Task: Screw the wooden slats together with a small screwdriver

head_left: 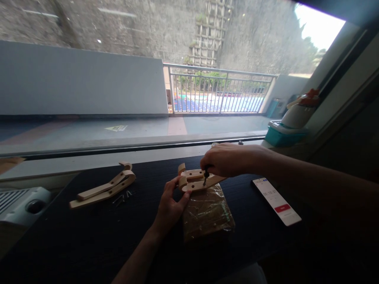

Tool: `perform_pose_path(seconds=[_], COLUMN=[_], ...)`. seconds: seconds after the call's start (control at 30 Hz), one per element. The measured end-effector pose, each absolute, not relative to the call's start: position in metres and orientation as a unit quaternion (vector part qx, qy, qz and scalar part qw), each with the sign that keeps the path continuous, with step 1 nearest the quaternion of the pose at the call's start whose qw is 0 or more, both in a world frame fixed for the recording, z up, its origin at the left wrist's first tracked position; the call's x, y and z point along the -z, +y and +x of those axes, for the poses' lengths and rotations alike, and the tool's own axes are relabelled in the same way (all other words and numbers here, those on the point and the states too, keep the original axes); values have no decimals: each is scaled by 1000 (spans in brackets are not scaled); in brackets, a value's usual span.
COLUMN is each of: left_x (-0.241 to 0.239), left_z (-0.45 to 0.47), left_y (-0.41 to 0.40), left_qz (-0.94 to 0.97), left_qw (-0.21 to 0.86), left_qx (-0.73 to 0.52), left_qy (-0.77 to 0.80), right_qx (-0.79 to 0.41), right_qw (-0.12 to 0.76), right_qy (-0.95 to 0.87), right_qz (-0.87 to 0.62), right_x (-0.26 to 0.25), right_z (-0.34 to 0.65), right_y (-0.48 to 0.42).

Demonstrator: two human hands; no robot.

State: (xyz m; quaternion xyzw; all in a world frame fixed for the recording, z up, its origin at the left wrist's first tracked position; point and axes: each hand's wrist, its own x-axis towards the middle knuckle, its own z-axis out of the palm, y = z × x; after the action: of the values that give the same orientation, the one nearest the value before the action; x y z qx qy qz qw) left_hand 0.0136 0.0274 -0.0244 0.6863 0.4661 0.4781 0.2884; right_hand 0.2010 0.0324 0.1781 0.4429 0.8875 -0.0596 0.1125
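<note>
Wooden frame, left hand; dark tool, right hand; phone unreadable.

Wooden part: pale tan
Hand tool: black
Table: black
Phone: white screen, red button
Packet: clear over brown

We read only the phone on the tabletop: timer digits beginning 00:10, the rest too blurred to tell.

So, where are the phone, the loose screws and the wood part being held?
phone (276,201): head view, middle of its lit screen.
loose screws (121,198): head view, middle of the small pile.
wood part (194,184): head view, lower arm, between the hands.
</note>
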Motion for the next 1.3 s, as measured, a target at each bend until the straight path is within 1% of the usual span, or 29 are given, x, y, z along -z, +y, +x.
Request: perform_pose_path(seconds=[0.17, 0.3, 0.47, 0.6, 0.8, 0.97, 1.13, 1.3], left_x=[24, 23, 21, 21, 21, 22, 23, 22], left_z=[15, 15, 15, 15, 15, 15, 16, 15], left_y=[27, 27, 26, 25, 25, 26, 27, 26], left_qz=[681, 679, 676, 674, 676, 679, 678, 680], left_qw=[292, 297, 305, 313, 304, 298, 295, 295], left_qx=[-480, -479, -477, -480, -484, -480, -484, -485], left_qy=[470, 471, 472, 466, 465, 469, 468, 465], right_qx=[60, 53, 42, 55, 60, 58, 30, 34], right_qw=[105, 111, 121, 142, 119, 121, 121, 125], right_qy=[866, 860, 874, 884, 873, 862, 869, 890], right_qz=[485, 495, 469, 442, 470, 490, 478, 438], right_x=[-168, -170, -180, -182, -174, -172, -178, -182], right_z=[204, 203, 198, 197, 199, 198, 194, 193], right_y=[39, 37, 31, 32, 34, 33, 29, 31])
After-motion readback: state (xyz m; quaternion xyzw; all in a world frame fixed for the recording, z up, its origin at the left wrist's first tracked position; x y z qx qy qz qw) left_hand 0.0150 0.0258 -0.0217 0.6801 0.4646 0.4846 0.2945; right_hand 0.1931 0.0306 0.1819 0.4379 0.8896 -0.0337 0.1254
